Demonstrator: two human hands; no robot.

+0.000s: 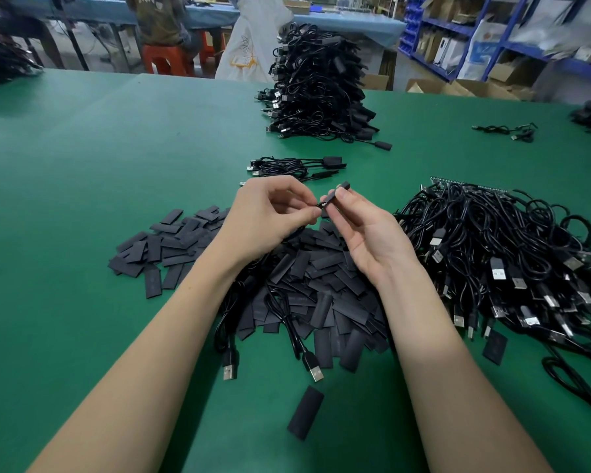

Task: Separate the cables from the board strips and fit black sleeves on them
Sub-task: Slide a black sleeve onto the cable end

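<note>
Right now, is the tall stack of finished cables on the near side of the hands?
No, the tall stack of cables stands farther back on the green table, beyond both hands.

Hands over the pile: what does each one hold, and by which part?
Right hand pinches a black sleeve along its sides. Left hand pinches a thin cable end at the sleeve's near opening.

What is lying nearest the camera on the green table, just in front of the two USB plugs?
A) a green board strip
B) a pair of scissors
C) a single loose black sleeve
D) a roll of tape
C: a single loose black sleeve lies alone on the green table, nearer the camera than the two USB plugs, while the right hand and left hand hold another sleeve above the sleeve pile.
</note>
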